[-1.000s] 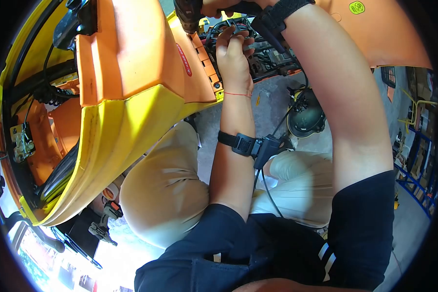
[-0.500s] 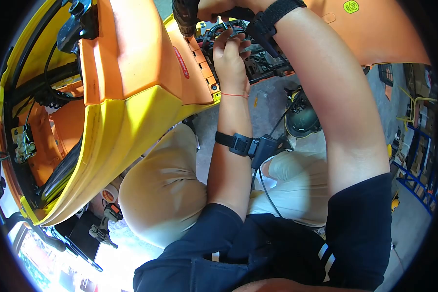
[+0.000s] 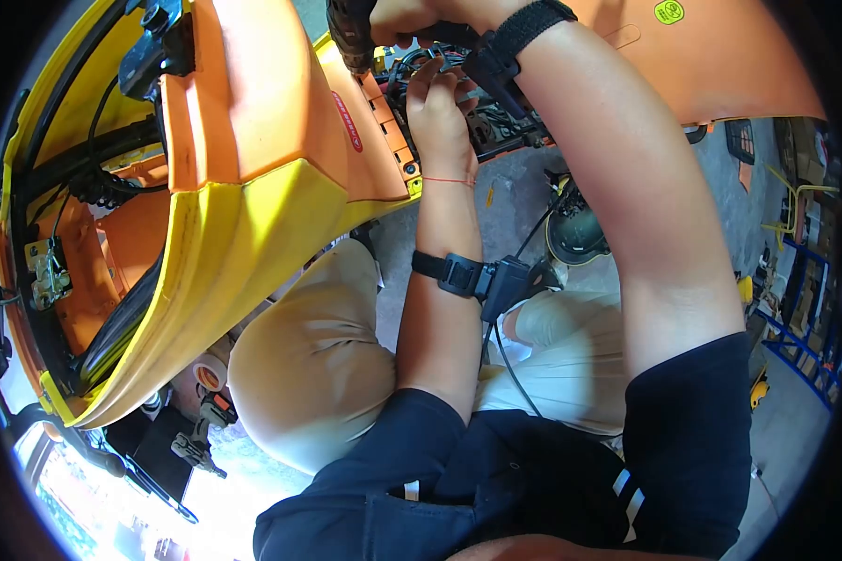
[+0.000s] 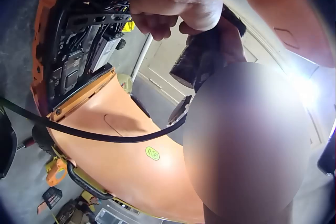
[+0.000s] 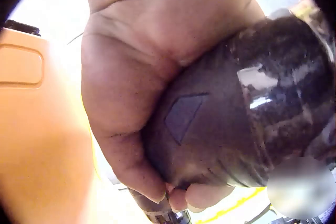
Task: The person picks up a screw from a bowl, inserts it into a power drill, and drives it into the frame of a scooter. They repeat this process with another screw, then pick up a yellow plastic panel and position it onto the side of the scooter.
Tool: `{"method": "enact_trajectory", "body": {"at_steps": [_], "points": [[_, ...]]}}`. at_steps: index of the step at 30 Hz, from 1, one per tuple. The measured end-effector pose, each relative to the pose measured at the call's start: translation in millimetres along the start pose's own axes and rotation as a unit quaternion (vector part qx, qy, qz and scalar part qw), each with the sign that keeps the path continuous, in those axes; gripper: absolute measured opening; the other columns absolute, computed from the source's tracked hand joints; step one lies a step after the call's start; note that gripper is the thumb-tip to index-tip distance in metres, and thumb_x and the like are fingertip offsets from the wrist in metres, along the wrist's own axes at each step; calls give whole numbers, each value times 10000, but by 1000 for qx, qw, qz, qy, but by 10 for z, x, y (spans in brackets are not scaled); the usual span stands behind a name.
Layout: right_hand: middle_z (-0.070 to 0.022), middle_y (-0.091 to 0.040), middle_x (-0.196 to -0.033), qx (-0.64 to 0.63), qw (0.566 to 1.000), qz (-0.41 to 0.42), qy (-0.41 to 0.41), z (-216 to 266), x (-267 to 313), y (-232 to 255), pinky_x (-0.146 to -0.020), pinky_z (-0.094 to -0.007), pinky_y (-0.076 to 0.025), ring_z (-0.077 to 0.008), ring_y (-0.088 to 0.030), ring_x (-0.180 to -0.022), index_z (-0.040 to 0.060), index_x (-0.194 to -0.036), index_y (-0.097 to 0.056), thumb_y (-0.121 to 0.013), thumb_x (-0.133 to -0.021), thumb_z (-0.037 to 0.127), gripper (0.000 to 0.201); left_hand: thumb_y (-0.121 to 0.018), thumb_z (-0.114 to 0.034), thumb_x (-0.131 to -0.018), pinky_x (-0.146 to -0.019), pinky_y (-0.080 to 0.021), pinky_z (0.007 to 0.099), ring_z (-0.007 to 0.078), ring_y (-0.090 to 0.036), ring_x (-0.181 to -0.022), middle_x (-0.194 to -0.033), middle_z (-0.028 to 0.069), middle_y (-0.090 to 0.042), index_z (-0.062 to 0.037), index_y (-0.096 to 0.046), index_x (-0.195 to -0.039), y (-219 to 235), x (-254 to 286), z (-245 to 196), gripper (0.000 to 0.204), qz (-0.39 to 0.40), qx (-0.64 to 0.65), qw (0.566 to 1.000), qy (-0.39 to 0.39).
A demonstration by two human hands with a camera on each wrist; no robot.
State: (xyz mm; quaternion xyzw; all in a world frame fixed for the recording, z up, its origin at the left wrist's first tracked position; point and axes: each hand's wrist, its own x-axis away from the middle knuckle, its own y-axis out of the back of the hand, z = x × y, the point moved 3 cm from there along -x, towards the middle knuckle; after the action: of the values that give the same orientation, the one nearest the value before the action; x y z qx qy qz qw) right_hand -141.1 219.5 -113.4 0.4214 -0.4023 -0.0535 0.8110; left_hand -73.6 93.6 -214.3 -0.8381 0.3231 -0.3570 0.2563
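Evidently for firm control, the right hand (image 3: 410, 19) wraps its fingers round a dark handheld tool (image 3: 351, 35), upper centre-left of the head frame. The left hand (image 3: 442, 131) sits just below, at the open wiring bay (image 3: 503, 129), presumably for fingertip access; cannot tell whether it pinches anything.

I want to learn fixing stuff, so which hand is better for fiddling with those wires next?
Probably the left hand: it's close to the wires, though I can't see whether it touches them. The right hand is wrapped around a dark tool, so it isn't free.
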Motion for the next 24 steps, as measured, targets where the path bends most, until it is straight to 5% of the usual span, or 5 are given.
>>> {"method": "enact_trajectory", "body": {"at_steps": [6, 10, 12, 16, 24], "points": [[-95, -727, -893, -59, 998, 5, 4, -19, 17, -56, -653, -374, -519, -247, -657, -728, 32, -922, -735, -668, -762, 167, 220, -578, -183, -902, -752, -487, 324, 150, -610, -860, -1006, 19, -636, -80, -588, -1204, 3, -18, 60, 319, -2, -3, 1000, 3], [-91, -676, -734, -29, 999, -34, 14, -90, 14, -89, -553, -351, -531, -202, -644, -605, 24, -838, -720, -674, -686, 146, 200, -556, -180, -910, -725, -481, 288, 132, -613, -849, -1000, 36, -649, -56, -569, -1224, -91, -49, 104, 339, 12, -14, 1000, 3], [-84, -680, -740, -169, 982, -39, 74, -332, 137, -54, -546, -336, -524, -179, -641, -606, 26, -874, -732, -705, -676, 140, 230, -545, -172, -910, -701, -478, 261, 123, -619, -839, -993, 54, -655, -33, -555, -1244, -143, -23, 83, 361, 14, -8, 1000, 2], [-47, -706, -866, -472, 853, -169, 142, -722, 570, -194, -609, -293, -522, -141, -638, -676, 37, -1036, -729, -745, -741, 124, 308, -528, -174, -917, -710, -473, 263, 123, -612, -858, -999, 64, -646, -20, -534, -1247, -141, 15, 40, 364, 23, -48, 999, 0], [-68, -713, -942, -633, 707, -311, -55, -1118, 1713, -862, -675, -273, -521, -125, -622, -742, -13, -1077, -680, -705, -820, 70, 271, -460, -383, -1026, -761, -509, 289, 179, -654, -935, -1121, 128, -655, 4, -485, -1325, -260, 0, 199, 490, 99, -27, 994, 26]]}}
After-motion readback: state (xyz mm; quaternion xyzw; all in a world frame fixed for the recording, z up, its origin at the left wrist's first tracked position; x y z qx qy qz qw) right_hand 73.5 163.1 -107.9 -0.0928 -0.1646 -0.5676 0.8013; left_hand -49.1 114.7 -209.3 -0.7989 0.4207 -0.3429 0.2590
